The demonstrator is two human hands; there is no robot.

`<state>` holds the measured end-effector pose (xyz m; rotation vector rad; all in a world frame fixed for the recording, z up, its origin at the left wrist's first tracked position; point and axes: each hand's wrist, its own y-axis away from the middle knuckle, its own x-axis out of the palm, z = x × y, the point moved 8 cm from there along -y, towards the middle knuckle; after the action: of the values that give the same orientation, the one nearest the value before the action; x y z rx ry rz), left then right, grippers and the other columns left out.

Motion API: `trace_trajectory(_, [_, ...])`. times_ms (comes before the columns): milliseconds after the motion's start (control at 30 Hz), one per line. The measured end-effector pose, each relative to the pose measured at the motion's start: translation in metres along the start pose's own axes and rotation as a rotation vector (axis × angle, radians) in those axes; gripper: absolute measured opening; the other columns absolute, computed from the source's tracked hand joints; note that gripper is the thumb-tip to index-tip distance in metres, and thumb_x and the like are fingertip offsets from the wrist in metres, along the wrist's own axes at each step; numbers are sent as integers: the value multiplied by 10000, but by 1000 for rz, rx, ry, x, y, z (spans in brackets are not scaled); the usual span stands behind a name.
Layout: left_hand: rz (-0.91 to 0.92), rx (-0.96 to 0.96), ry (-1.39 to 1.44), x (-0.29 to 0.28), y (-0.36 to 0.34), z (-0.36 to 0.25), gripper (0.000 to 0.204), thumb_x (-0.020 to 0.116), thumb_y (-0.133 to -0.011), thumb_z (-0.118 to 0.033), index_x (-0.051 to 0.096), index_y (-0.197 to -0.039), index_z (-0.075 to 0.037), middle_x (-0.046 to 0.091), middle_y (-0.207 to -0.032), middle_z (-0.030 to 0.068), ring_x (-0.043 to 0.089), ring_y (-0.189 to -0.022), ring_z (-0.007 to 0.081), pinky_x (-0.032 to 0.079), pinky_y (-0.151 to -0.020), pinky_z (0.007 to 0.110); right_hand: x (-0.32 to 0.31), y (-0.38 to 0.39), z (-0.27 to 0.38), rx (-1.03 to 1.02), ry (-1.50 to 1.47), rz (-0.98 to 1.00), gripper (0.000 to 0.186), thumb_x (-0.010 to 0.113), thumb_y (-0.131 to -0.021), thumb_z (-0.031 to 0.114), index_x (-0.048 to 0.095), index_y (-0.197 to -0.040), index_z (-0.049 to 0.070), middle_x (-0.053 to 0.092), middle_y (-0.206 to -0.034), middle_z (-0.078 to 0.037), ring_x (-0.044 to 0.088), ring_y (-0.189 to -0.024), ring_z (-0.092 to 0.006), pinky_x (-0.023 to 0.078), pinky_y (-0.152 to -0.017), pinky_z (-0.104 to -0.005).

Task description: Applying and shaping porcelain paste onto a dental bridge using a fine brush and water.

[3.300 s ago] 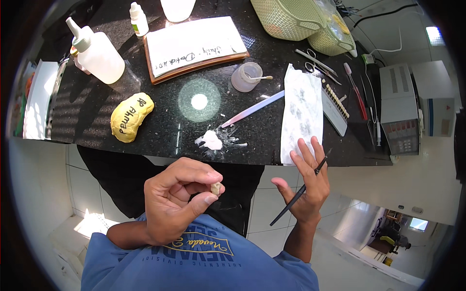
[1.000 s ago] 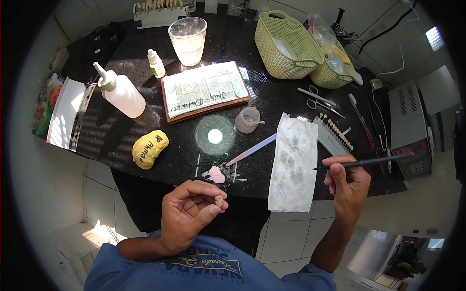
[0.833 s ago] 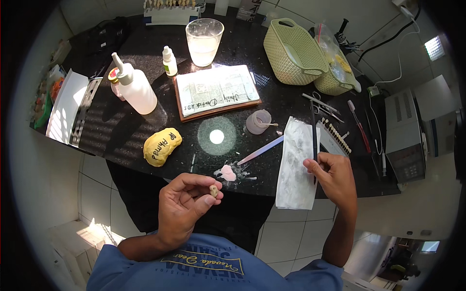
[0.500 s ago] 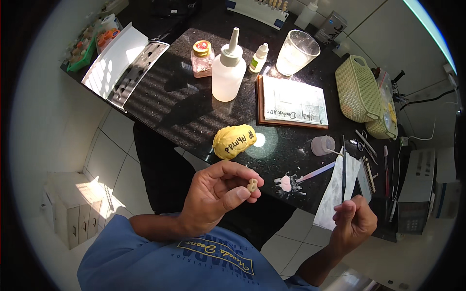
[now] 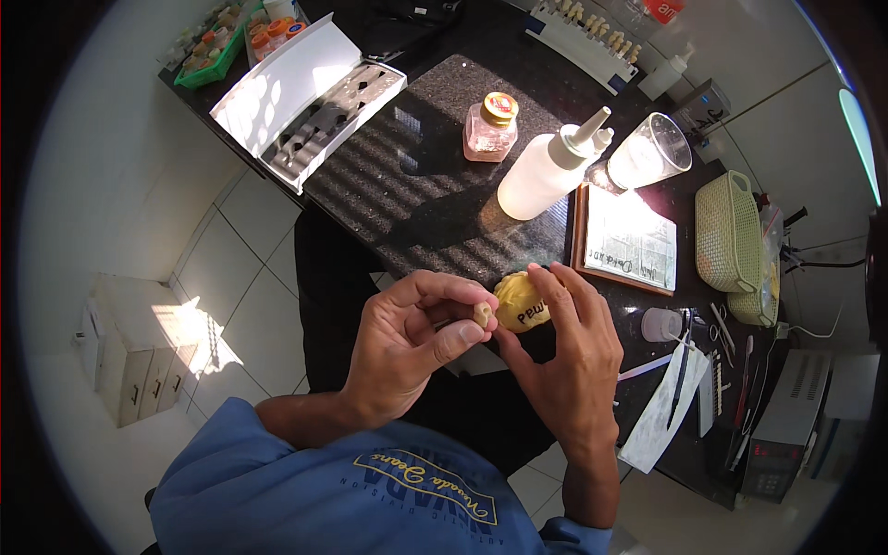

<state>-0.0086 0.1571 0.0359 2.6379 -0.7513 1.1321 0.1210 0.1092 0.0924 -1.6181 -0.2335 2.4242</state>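
Note:
A small beige tooth-like crown [image 5: 482, 314] is pinched between the thumb and fingers of my left hand [image 5: 396, 347]. My right hand [image 5: 575, 375] has come up close beside it, thumb and fingers apart, the thumb tip near the crown; I see nothing held in it. Behind these fingers sits a yellow moulded lump [image 5: 511, 298] with black handwriting, partly covered by my right hand. A thin black tool [image 5: 682, 372] lies on a white paper sheet [image 5: 655, 421] to the right.
Farther back stand a white squeeze bottle [image 5: 536, 180], a gold-lidded jar [image 5: 490, 131] and a glass [image 5: 652, 153]. A brown-edged pad [image 5: 631, 236] lies near a woven basket [image 5: 726, 231]. A small cup [image 5: 660, 324] is by the paper; an open white box [image 5: 296, 111] is at left.
My right hand has put the black tool down on the paper and moved left to the crown. The left hand still pinches the crown. The view has shifted, moving the table items rightward.

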Motion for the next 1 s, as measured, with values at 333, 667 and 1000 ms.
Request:
trace_trajectory(333, [104,-34,-153,27,-21,2,241,625,-840,56,560,-1070,21,620,-1012,118,619,-919,129,513,-857,261,11,36,-32,476,-1518,91,747,417,-933,540,319,-1336,-81,522,-1217,-259,655,-938,-335,579,-729,-342])
trace_trajectory(667, [108,-326,-131,35,-18,32,241,641,-845,14,557,-1071,14,627,-994,118,623,-911,134,530,-836,281,-4,48,-38,506,-1591,39,696,435,-960,416,208,-1413,-61,494,-1255,-251,643,-975,-368,596,-740,-356])
trace_trajectory(1000, [162,-544,35,43,-8,51,234,645,-865,-52,563,-1067,33,632,-1008,119,643,-914,151,548,-826,282,-20,54,-42,371,-1408,-107,668,614,-893,337,362,-1350,-79,543,-1196,-203,650,-971,-265,580,-783,-332])
